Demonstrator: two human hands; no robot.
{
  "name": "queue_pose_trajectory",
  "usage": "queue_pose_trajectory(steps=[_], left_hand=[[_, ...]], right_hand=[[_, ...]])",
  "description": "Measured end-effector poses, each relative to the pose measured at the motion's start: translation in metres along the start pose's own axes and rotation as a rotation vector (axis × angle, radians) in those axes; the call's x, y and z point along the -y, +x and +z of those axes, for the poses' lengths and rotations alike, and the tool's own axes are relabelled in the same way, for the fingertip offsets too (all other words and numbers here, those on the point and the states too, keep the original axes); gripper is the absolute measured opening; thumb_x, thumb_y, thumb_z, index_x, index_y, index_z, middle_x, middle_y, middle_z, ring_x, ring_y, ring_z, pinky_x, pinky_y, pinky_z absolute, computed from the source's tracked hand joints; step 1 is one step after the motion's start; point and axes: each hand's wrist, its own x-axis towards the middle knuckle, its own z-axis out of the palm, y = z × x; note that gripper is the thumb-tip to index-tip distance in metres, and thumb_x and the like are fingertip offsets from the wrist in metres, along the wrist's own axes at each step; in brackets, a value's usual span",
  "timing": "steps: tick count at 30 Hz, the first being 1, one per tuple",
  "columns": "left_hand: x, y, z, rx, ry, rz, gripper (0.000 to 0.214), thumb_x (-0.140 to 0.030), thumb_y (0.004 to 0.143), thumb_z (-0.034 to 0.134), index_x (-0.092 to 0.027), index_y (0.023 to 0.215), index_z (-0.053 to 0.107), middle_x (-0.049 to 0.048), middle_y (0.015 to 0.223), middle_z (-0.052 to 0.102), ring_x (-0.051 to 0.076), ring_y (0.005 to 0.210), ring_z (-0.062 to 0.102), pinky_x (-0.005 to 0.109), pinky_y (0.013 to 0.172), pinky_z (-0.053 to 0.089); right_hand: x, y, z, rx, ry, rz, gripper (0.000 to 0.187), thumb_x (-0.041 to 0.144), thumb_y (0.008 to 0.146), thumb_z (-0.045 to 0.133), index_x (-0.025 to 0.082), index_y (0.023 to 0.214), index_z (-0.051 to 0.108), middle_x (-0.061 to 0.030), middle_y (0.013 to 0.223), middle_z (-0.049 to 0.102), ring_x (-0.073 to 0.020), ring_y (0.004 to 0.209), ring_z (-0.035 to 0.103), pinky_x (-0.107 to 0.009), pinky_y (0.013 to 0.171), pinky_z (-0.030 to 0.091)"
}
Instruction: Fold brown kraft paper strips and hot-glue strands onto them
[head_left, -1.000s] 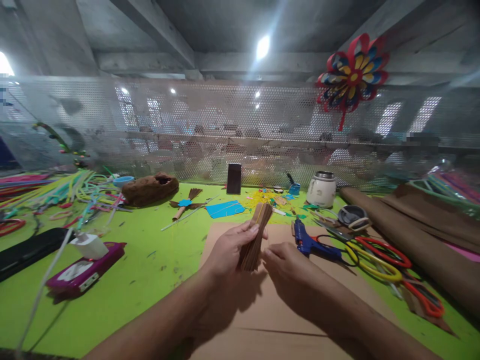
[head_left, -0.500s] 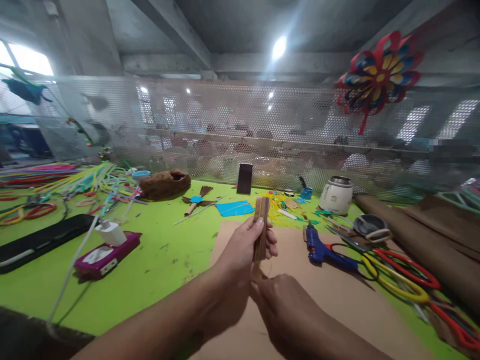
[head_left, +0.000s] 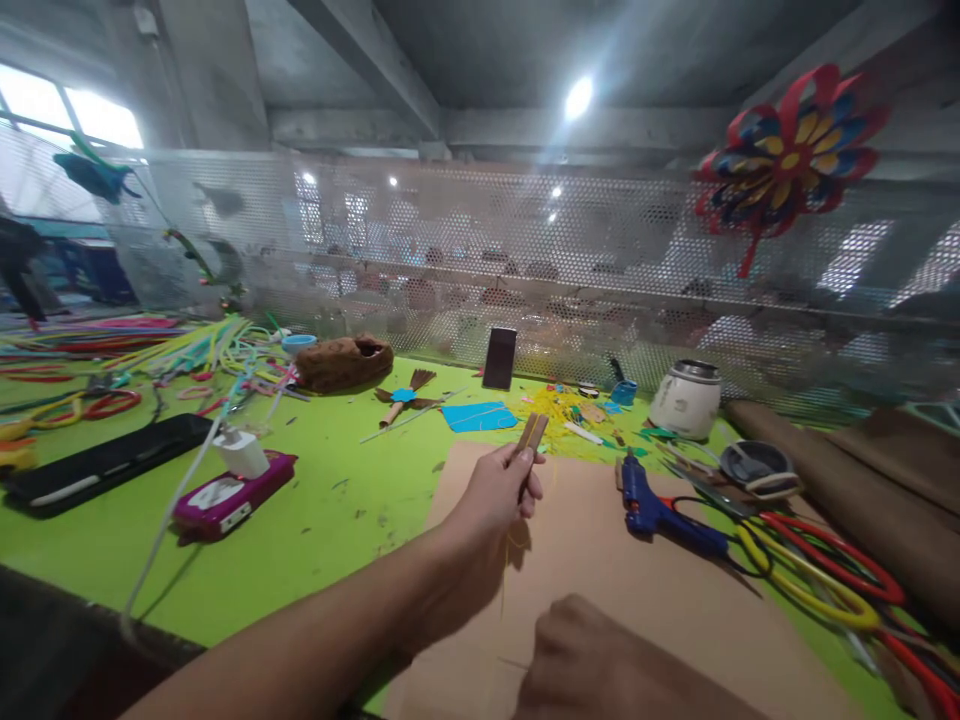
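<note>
Taking the left grip (head_left: 501,488) as clock centre, bare green counter (head_left: 352,525) offered a lane toward nine o'clock until the purple power strip (head_left: 217,513) and its upright white adapter (head_left: 242,455) blocked it. A blue sheet (head_left: 476,417) lay flat at eleven; a dark slab (head_left: 499,358) stood beyond at twelve. The glue gun (head_left: 643,510) and scissors (head_left: 866,613) barred three to four; the right grip (head_left: 581,650) filled five.

The green tabletop (head_left: 352,475) carries tan board (head_left: 581,540), 1 purple power strip (head_left: 225,512) and 1 white jar (head_left: 682,403).
</note>
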Motion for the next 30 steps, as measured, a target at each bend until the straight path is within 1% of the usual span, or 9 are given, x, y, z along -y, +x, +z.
queue_pose_trajectory(steps=[4, 6, 8, 11, 14, 18, 22, 26, 30], left_hand=[[0.000, 0.005, -0.003, 0.043, 0.032, -0.017, 0.026, -0.039, 0.080, 0.051, -0.014, 0.088, 0.052, -0.0030, 0.057, 0.050, 0.006, 0.040, 0.040, 0.019, 0.040, 0.025], [-0.001, 0.007, -0.004, 0.088, 0.005, -0.034, 0.025, -0.035, 0.078, 0.053, -0.014, 0.090, 0.051, -0.0017, 0.060, 0.053, 0.006, 0.042, 0.043, 0.020, 0.042, 0.027], [-0.001, 0.006, -0.003, 0.138, -0.040, -0.039, 0.022, -0.030, 0.077, 0.054, -0.014, 0.090, 0.050, 0.0005, 0.065, 0.056, 0.007, 0.046, 0.045, 0.020, 0.045, 0.031], [-0.002, 0.003, 0.000, 0.173, -0.101, -0.040, 0.017, -0.028, 0.075, 0.056, -0.014, 0.083, 0.050, 0.0030, 0.070, 0.057, 0.008, 0.051, 0.047, 0.021, 0.049, 0.034], [-0.004, -0.001, 0.003, 0.178, -0.138, -0.053, 0.017, -0.028, 0.072, 0.059, -0.015, 0.078, 0.050, 0.0030, 0.071, 0.056, 0.008, 0.053, 0.046, 0.022, 0.052, 0.035], [-0.006, -0.002, 0.003, 0.194, -0.116, -0.070, 0.014, -0.025, 0.070, 0.059, -0.015, 0.075, 0.051, 0.0021, 0.068, 0.054, 0.008, 0.052, 0.044, 0.023, 0.052, 0.035], [-0.003, 0.000, 0.002, 0.208, -0.087, -0.048, 0.012, -0.025, 0.073, 0.056, -0.014, 0.071, 0.052, 0.0028, 0.065, 0.052, 0.008, 0.051, 0.043, 0.024, 0.053, 0.034], [-0.001, 0.000, 0.003, 0.217, -0.106, -0.057, 0.013, -0.026, 0.072, 0.057, -0.014, 0.075, 0.052, 0.0047, 0.071, 0.054, 0.009, 0.055, 0.046, 0.024, 0.054, 0.034], [-0.002, -0.001, 0.004, 0.202, -0.096, -0.086, 0.011, -0.024, 0.073, 0.055, -0.014, 0.075, 0.052, 0.0048, 0.071, 0.053, 0.009, 0.055, 0.044, 0.023, 0.052, 0.032]], right_hand=[[-0.043, -0.034, -0.051, -0.217, 0.154, 0.529, 0.020, 0.031, 0.088, 0.046, 0.023, 0.091, 0.064, -0.0025, 0.083, 0.068, -0.0151, 0.074, 0.060, -0.025, 0.067, 0.042], [-0.076, -0.059, -0.060, -0.295, 0.161, 0.740, 0.026, 0.035, 0.087, 0.044, 0.021, 0.086, 0.067, -0.0047, 0.084, 0.069, -0.0181, 0.075, 0.061, -0.028, 0.068, 0.044], [-0.108, -0.084, -0.057, -0.309, 0.082, 0.866, 0.030, 0.034, 0.086, 0.043, 0.018, 0.086, 0.069, -0.0079, 0.087, 0.069, -0.0218, 0.080, 0.061, -0.032, 0.072, 0.045], [-0.136, -0.111, -0.042, -0.175, -0.034, 0.874, 0.028, 0.029, 0.082, 0.044, 0.017, 0.091, 0.068, -0.0106, 0.095, 0.067, -0.0246, 0.088, 0.058, -0.036, 0.078, 0.043], [-0.139, -0.116, -0.027, -0.064, -0.101, 0.850, 0.028, 0.020, 0.078, 0.045, 0.017, 0.095, 0.066, -0.0103, 0.097, 0.064, -0.0241, 0.091, 0.056, -0.035, 0.080, 0.041], [-0.134, -0.109, -0.010, -0.019, -0.244, 0.844, 0.033, 0.008, 0.069, 0.046, 0.014, 0.096, 0.064, -0.0116, 0.097, 0.062, -0.0249, 0.093, 0.052, -0.034, 0.082, 0.038], [-0.144, -0.113, 0.006, 0.006, -0.380, 0.862, 0.027, 0.008, 0.069, 0.047, 0.011, 0.091, 0.064, -0.0144, 0.091, 0.060, -0.0272, 0.089, 0.048, -0.037, 0.081, 0.036], [-0.153, -0.119, 0.012, -0.040, -0.388, 0.868, 0.028, 0.007, 0.064, 0.051, 0.012, 0.088, 0.064, -0.0140, 0.090, 0.059, -0.0285, 0.092, 0.047, -0.038, 0.081, 0.037], [-0.148, -0.122, 0.001, -0.281, -0.193, 0.913, 0.022, 0.020, 0.070, 0.053, 0.015, 0.089, 0.064, -0.0117, 0.089, 0.061, -0.0286, 0.090, 0.051, -0.041, 0.081, 0.040]])
